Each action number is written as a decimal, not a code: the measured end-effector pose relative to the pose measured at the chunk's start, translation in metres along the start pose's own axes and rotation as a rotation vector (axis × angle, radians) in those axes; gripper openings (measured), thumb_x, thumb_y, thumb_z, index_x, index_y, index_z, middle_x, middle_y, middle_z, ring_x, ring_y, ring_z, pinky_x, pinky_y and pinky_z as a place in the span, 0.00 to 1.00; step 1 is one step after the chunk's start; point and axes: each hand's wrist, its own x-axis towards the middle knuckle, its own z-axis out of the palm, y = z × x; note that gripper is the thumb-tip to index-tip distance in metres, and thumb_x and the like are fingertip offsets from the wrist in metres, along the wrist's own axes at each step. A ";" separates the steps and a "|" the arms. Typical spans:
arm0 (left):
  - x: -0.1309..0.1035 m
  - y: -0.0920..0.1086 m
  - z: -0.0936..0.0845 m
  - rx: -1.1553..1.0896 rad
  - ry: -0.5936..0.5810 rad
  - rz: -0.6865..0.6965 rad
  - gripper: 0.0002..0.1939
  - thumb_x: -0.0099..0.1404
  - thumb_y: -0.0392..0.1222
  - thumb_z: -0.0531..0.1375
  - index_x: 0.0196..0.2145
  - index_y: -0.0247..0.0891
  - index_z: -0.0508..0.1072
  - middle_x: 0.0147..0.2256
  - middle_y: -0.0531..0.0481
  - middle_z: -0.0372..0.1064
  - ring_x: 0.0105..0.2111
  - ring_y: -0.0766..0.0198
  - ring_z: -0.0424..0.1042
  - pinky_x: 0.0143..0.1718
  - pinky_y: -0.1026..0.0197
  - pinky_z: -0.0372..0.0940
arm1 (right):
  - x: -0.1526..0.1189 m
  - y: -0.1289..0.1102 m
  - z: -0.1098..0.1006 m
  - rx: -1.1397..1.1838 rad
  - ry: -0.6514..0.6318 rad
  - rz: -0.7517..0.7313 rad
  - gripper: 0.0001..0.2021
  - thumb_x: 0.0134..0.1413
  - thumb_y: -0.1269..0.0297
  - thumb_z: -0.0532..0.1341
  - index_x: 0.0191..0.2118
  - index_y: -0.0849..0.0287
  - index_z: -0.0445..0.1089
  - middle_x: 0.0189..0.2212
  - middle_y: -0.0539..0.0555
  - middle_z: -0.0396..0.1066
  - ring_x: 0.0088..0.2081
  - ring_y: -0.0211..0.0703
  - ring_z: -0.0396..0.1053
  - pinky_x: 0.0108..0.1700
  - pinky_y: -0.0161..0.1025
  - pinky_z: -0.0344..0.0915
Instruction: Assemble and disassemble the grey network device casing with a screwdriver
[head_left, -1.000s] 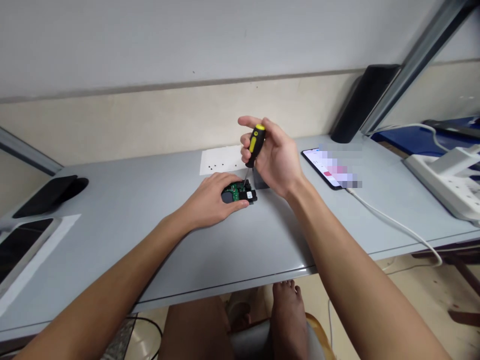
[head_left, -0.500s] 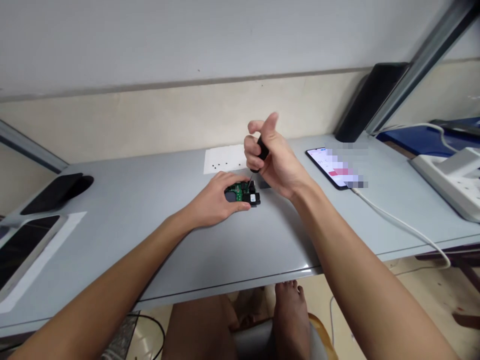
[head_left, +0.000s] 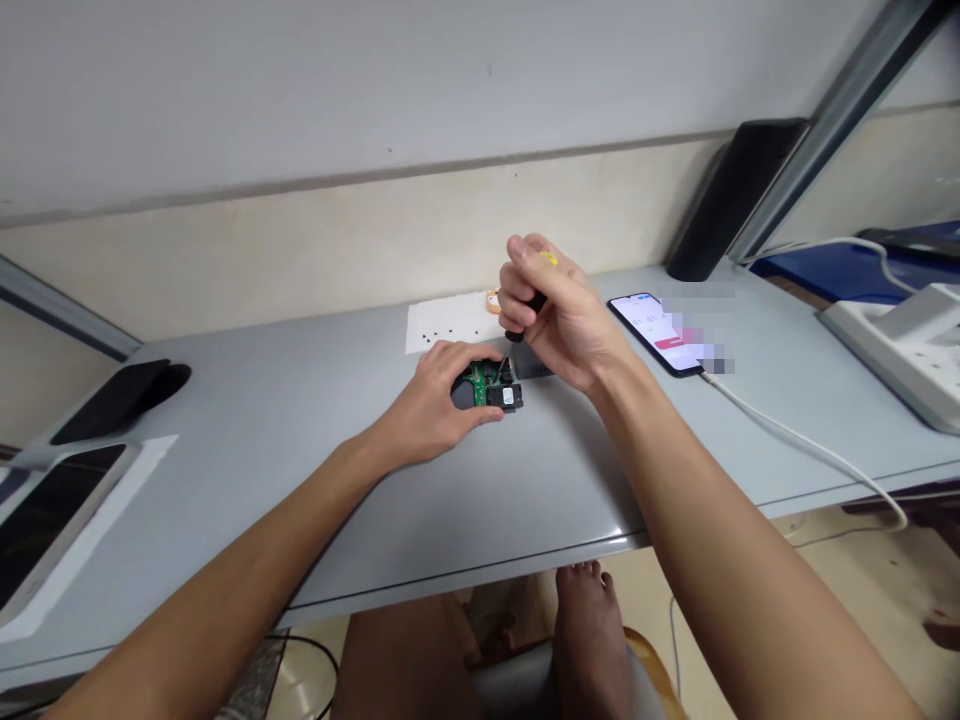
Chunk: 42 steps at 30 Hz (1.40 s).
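Thumb and fingers of my left hand (head_left: pixel 442 402) grip the near and far edges of a small device with an exposed green circuit board (head_left: pixel 481 384), which lies on the grey desk. My right hand (head_left: pixel 546 305) is wrapped round a screwdriver (head_left: pixel 514 337) with a black handle and a bit of yellow at its top. The screwdriver leans, and its thin shaft reaches down to the board's right part; whether the tip sits on a screw is too small to tell. A dark grey block-like part (head_left: pixel 531 364) lies just right of the board, partly behind my right hand.
Several tiny dark screws (head_left: pixel 436 334) rest on a white paper (head_left: pixel 415 322) behind the board, beside an orange-edged object (head_left: pixel 493 300). A lit phone (head_left: pixel 651 330) with a white cable lies right. A power strip (head_left: pixel 900 345) stands far right, a tablet-like device (head_left: pixel 64 520) far left.
My right hand's raised thumb and index finger have folded in round the top of the screwdriver, and the hand has turned. My left hand still grips the board. The view has shifted slightly.
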 end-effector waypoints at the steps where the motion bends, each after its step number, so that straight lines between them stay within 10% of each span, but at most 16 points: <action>1: 0.000 0.000 0.000 -0.001 0.000 -0.008 0.24 0.63 0.42 0.72 0.55 0.48 0.73 0.55 0.47 0.75 0.57 0.49 0.70 0.64 0.42 0.64 | 0.001 0.000 0.001 -0.007 0.021 0.007 0.25 0.51 0.43 0.75 0.32 0.52 0.62 0.25 0.44 0.58 0.25 0.35 0.57 0.31 0.37 0.62; 9: -0.001 -0.006 0.000 -0.068 -0.020 -0.064 0.23 0.64 0.46 0.71 0.55 0.46 0.72 0.54 0.47 0.74 0.55 0.51 0.71 0.61 0.46 0.67 | 0.009 0.011 -0.001 -0.163 0.065 -0.077 0.24 0.58 0.35 0.67 0.40 0.52 0.71 0.32 0.48 0.66 0.34 0.38 0.67 0.38 0.39 0.66; 16: 0.002 -0.011 -0.001 -0.029 -0.085 0.097 0.12 0.69 0.52 0.67 0.43 0.43 0.73 0.51 0.46 0.76 0.54 0.51 0.73 0.63 0.45 0.65 | 0.013 0.031 -0.009 -0.731 0.442 -0.217 0.26 0.68 0.35 0.55 0.32 0.53 0.66 0.28 0.48 0.65 0.32 0.41 0.69 0.38 0.42 0.63; 25: 0.002 -0.007 -0.010 -0.029 -0.135 0.065 0.15 0.74 0.56 0.57 0.45 0.43 0.74 0.57 0.41 0.74 0.58 0.49 0.72 0.65 0.43 0.65 | 0.021 0.034 -0.025 -0.703 0.593 -0.274 0.27 0.71 0.35 0.49 0.37 0.53 0.69 0.29 0.49 0.67 0.36 0.41 0.72 0.41 0.40 0.66; 31: 0.004 -0.008 -0.025 -0.035 0.069 -0.043 0.21 0.80 0.50 0.43 0.42 0.41 0.72 0.50 0.42 0.76 0.53 0.52 0.74 0.59 0.48 0.68 | 0.018 0.040 -0.021 -0.745 0.575 -0.217 0.25 0.70 0.36 0.52 0.36 0.53 0.69 0.28 0.49 0.69 0.37 0.43 0.71 0.44 0.42 0.66; 42: 0.006 -0.003 -0.029 0.084 0.281 -0.197 0.19 0.77 0.46 0.47 0.39 0.43 0.75 0.45 0.44 0.76 0.49 0.52 0.74 0.54 0.50 0.70 | 0.021 0.037 -0.024 -0.696 0.587 -0.242 0.24 0.71 0.38 0.51 0.36 0.53 0.68 0.28 0.49 0.68 0.37 0.42 0.71 0.44 0.40 0.66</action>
